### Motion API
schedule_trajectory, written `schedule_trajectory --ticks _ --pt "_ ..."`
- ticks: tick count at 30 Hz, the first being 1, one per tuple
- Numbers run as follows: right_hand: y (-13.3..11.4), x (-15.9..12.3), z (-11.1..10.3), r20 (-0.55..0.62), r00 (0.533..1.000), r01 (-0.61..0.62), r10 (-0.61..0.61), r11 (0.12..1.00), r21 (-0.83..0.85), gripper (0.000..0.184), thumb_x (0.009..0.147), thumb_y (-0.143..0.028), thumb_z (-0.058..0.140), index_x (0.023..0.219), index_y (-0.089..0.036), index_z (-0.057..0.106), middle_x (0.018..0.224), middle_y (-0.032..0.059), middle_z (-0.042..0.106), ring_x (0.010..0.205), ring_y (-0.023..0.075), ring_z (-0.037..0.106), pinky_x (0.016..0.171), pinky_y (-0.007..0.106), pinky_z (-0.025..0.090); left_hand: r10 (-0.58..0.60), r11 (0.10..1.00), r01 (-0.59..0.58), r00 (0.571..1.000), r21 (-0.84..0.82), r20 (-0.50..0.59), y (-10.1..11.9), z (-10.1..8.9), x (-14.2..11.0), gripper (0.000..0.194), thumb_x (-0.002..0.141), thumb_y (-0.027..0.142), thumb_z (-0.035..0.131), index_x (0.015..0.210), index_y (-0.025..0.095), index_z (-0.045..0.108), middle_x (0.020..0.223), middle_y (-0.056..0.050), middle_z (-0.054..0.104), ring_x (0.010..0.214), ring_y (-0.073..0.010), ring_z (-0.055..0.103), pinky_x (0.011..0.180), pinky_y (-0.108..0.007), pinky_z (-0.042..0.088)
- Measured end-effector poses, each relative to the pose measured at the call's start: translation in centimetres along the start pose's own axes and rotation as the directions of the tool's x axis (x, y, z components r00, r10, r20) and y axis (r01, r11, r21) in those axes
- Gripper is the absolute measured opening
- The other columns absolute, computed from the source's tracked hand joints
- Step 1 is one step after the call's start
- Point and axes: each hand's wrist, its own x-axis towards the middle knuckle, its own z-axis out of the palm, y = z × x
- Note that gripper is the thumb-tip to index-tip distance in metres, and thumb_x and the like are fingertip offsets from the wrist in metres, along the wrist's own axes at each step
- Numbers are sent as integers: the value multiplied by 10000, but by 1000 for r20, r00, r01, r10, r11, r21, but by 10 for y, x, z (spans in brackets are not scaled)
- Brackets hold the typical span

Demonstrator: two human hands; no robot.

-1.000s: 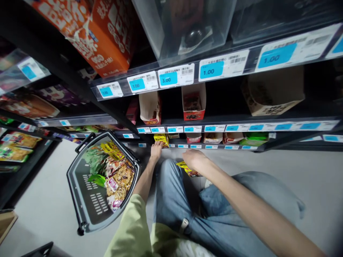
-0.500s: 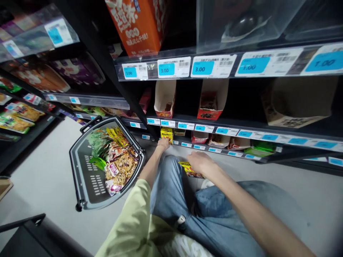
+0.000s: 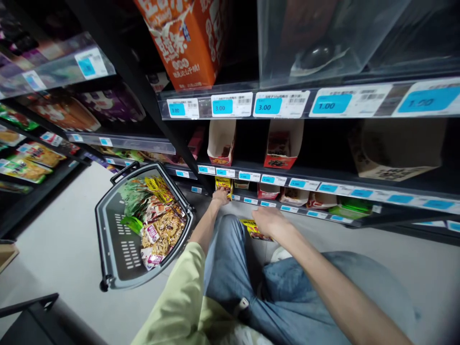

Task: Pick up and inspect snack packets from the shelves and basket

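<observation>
1. In the right hand [image 3: 270, 221], curled around it, is a flat packet [image 3: 256, 231], bright yellow above and reddish-brown below.
2. At the left end of the bottom shelf [image 3: 240, 199], the left hand [image 3: 220, 196] touches a yellow pack [image 3: 223, 181]; whether it grips, I cannot tell.
3. The right hand hides part of the flat packet; its print is blurred.
4. Nearby, a slotted plastic basket [image 3: 114, 247] holds shiny wrappers [image 3: 163, 227].

An orange carton [image 3: 192, 48] stands above price labels [image 3: 232, 104].

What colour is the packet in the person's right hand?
The packet in the right hand is yellow with darker reddish patches, in the head view.
</observation>
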Motion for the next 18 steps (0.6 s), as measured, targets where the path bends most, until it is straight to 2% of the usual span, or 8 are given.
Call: schedule_trajectory --ticks 5,10,15,18 --pt "1 1 -1 -21 999 24 -24 1000 -1 302 760 -161 692 1057 -110 716 1046 199 724 1001 307 701 794 343 550 -10 1000 10 1000 -12 7 2 -5 3 445 800 355 623 1219 207 609 1321 -133 557 1211 -271 564 1012 -379 469" --pt "1 3 0 -6 1000 24 -24 1000 -10 296 777 -174 685 1065 -112 711 1059 195 722 1005 299 699 783 332 547 -21 996 17 999 -88 -47 -3 -7 -9 386 835 394 612 1196 259 619 1267 -101 615 1177 -248 584 967 -366 494" --pt "3 7 2 -20 1000 11 -11 1000 -15 334 779 -208 696 1098 -112 697 1063 204 713 1030 315 687 800 348 535 -45 979 7 981 -202 -186 -1 -5 -37 309 881 308 566 1171 225 635 1248 -93 631 1221 -228 540 971 -319 485" --pt "3 9 3 -12 1000 5 -5 1000 1 322 797 -220 681 1105 -127 692 1093 210 700 1046 302 679 817 338 525 -54 961 -33 952 -275 -302 7 -7 -69 316 938 226 456 1217 211 605 1282 -81 608 1246 -194 505 1015 -301 454"
